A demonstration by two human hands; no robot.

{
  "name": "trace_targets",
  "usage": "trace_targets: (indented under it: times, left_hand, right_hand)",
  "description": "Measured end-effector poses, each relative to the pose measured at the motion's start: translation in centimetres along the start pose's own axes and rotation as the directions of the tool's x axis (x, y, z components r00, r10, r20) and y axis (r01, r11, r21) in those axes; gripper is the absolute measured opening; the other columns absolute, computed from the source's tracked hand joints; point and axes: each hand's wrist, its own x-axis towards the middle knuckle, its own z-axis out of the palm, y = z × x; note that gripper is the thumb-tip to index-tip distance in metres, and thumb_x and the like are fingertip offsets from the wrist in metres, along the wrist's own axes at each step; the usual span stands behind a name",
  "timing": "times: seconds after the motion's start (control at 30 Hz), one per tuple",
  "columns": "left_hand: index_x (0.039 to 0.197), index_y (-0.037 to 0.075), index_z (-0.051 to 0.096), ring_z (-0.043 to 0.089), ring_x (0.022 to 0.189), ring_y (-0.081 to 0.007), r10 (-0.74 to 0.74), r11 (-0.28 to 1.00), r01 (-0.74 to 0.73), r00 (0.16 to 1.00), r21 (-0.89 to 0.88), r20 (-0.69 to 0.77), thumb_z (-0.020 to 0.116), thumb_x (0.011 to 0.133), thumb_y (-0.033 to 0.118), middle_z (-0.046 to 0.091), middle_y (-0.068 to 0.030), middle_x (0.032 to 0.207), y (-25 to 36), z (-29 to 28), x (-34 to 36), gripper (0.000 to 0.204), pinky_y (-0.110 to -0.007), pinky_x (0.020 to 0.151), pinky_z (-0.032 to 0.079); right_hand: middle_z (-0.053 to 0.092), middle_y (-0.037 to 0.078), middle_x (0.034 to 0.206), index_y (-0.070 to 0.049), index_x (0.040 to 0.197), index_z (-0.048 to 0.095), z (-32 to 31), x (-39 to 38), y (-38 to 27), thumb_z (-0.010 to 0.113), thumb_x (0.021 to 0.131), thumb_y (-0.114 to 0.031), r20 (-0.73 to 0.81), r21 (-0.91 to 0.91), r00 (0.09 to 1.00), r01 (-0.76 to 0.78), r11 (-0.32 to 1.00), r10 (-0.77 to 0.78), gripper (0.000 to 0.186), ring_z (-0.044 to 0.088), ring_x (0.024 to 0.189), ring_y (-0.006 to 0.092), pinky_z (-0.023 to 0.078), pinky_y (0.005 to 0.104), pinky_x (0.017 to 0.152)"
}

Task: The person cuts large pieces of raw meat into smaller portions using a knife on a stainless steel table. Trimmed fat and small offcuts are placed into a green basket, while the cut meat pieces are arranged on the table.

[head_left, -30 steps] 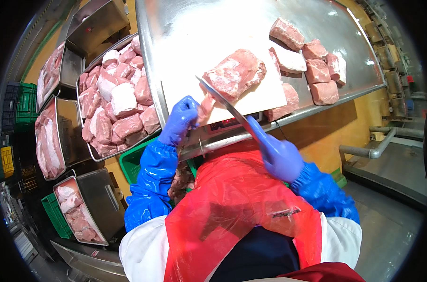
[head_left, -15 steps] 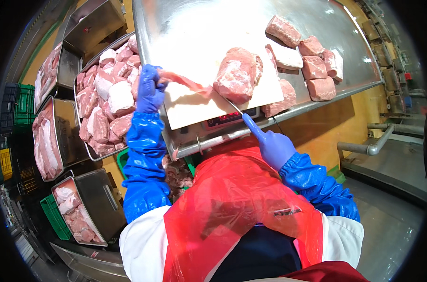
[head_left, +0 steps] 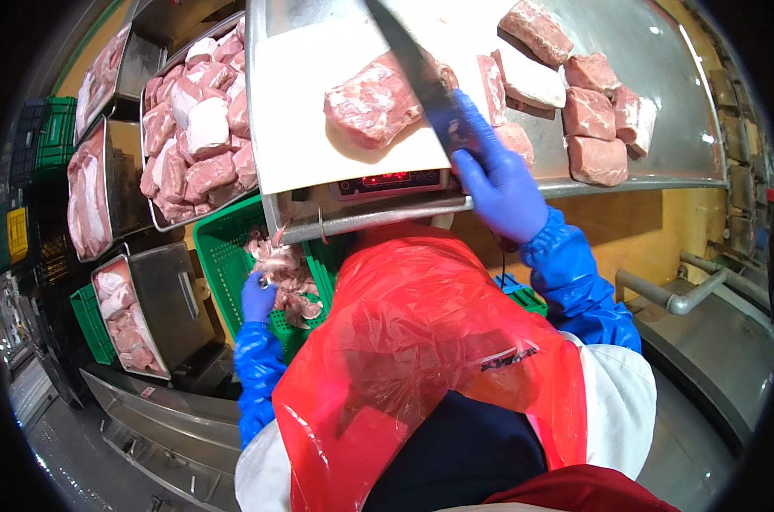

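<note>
My right hand, in a blue glove, is closed around the handle of a large knife. The blade points up and away, over the right side of a big piece of raw meat. That meat rests on a white cutting board. My left hand, also blue-gloved, is down inside a green basket, beside pale meat trimmings. Its thumb and fingers look apart at the edge of the trimmings, and I make out no strip of meat in them.
Several cut meat blocks lie on the steel table at right. A scale with a red display sits at the board's near edge. Steel trays of meat stand at left. A grey pipe juts in at lower right.
My left hand has moved from the board's left edge down into the green basket, and the pulled meat strip is off the board. The knife has swung up over the meat, which sits turned.
</note>
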Motion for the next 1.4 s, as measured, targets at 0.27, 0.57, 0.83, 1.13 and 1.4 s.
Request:
trace_targets:
  times: [0.27,0.57,0.83,1.13,1.4]
  left_hand:
    - [0.111,0.017,0.074,0.059,0.117,-0.0346,0.999,0.032,-0.991,0.030,0.130,-0.022,0.071,0.084,0.026,0.064,-0.0120,0.126,46.7,-0.7,9.7,0.028,-0.046,0.100,0.046]
    - [0.115,-0.003,0.066,0.067,0.101,-0.0284,0.498,0.545,-0.196,0.858,-0.815,0.127,0.058,0.101,0.034,0.070,-0.0188,0.108,39.2,-5.6,19.0,0.040,-0.040,0.094,0.052]
    - [0.114,-0.001,0.063,0.065,0.102,-0.0427,0.446,0.717,-0.526,0.850,-0.457,-0.280,0.058,0.100,0.039,0.066,-0.0277,0.110,40.2,1.5,9.5,0.043,-0.045,0.090,0.051]
    - [0.095,0.009,0.068,0.061,0.094,-0.0327,0.558,0.604,-0.775,0.577,-0.185,-0.596,0.078,0.078,0.011,0.062,-0.0105,0.096,33.5,-1.9,5.5,0.019,-0.046,0.081,0.051]
    - [0.092,0.010,0.071,0.063,0.094,-0.0304,0.688,0.555,-0.832,0.464,-0.008,-0.558,0.080,0.072,0.006,0.064,-0.0094,0.097,35.5,2.5,6.9,0.021,-0.042,0.083,0.051]
  right_hand:
    - [0.062,0.006,0.109,-0.010,0.160,0.027,-3.6,-1.9,2.6,0.053,0.100,-0.006,-0.197,0.411,0.906,-0.271,0.871,0.374,0.065,0.053,0.076,0.0067,0.049,0.0238,0.066]
    - [0.059,0.003,0.082,-0.014,0.160,0.023,-1.6,-3.4,2.4,0.054,0.100,-0.011,-0.053,0.488,0.829,-0.465,0.739,0.557,0.067,0.053,0.061,0.0072,0.045,0.0233,0.048]
    - [0.062,0.015,0.118,0.001,0.140,0.046,1.7,13.8,9.6,0.062,0.096,-0.017,-0.438,0.119,0.899,0.047,0.992,0.010,0.050,0.062,0.103,0.0204,0.053,0.0346,0.088]
    - [0.072,0.020,0.104,-0.013,0.157,0.033,2.6,4.3,4.8,0.057,0.099,-0.013,-0.075,-0.011,0.990,-0.120,0.993,0.119,0.062,0.070,0.082,0.0264,0.055,0.0393,0.078]
    - [0.066,0.020,0.084,-0.025,0.159,0.027,3.2,0.1,4.2,0.057,0.090,-0.005,0.306,-0.449,0.952,0.132,0.884,0.014,0.078,0.065,0.069,0.0405,0.052,0.0524,0.063]
